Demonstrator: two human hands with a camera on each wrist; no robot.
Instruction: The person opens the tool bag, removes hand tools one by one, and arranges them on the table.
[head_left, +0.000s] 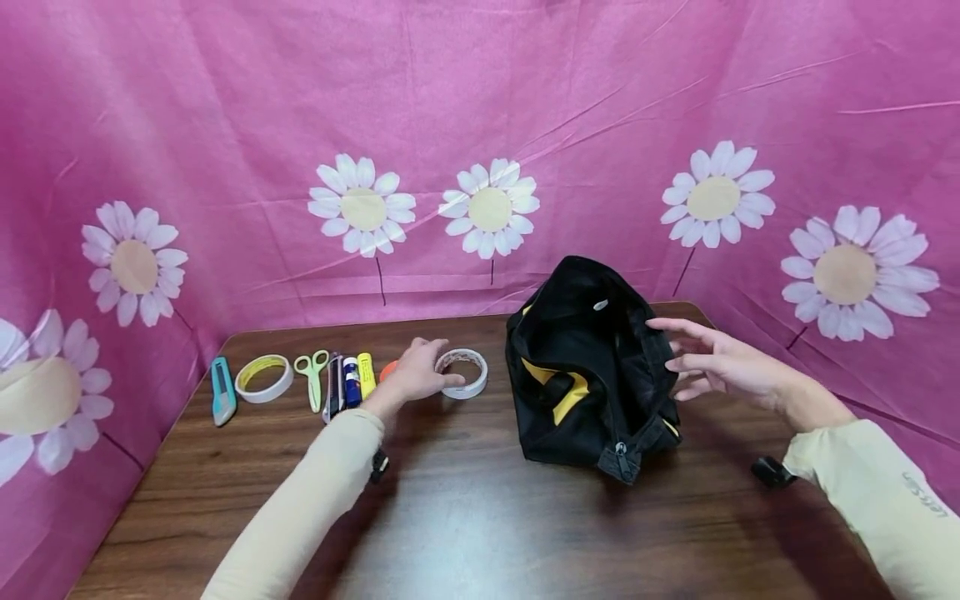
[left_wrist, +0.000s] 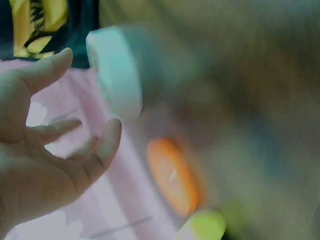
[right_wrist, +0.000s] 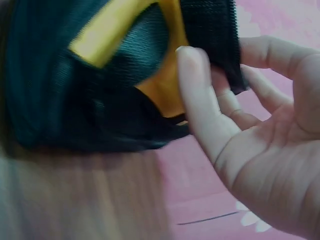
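My left hand [head_left: 420, 371] is above the table, fingers spread and slightly bent, beside a roll of white tape [head_left: 481, 382]. In the left wrist view a gap shows between the fingertips and the tape roll [left_wrist: 120, 75]. An orange, rounded object [left_wrist: 172, 175] lies near that hand, mostly covered by it in the head view. To the right stands a black and yellow tool bag [head_left: 543, 437] with its top unzipped. My right hand [head_left: 712, 367] holds the bag's right rim, thumb on one side and fingers behind the zipper edge.
Left of my left hand lie a yellow stick [head_left: 366, 375], a blue glue-stick-like tube [head_left: 352, 382], a utility knife [head_left: 333, 387], green scissors [head_left: 314, 388], another tape roll [head_left: 262, 394] and a teal cutter [head_left: 222, 392]. A pink flowered cloth [head_left: 450, 100] hangs behind the wooden table [head_left: 465, 517].
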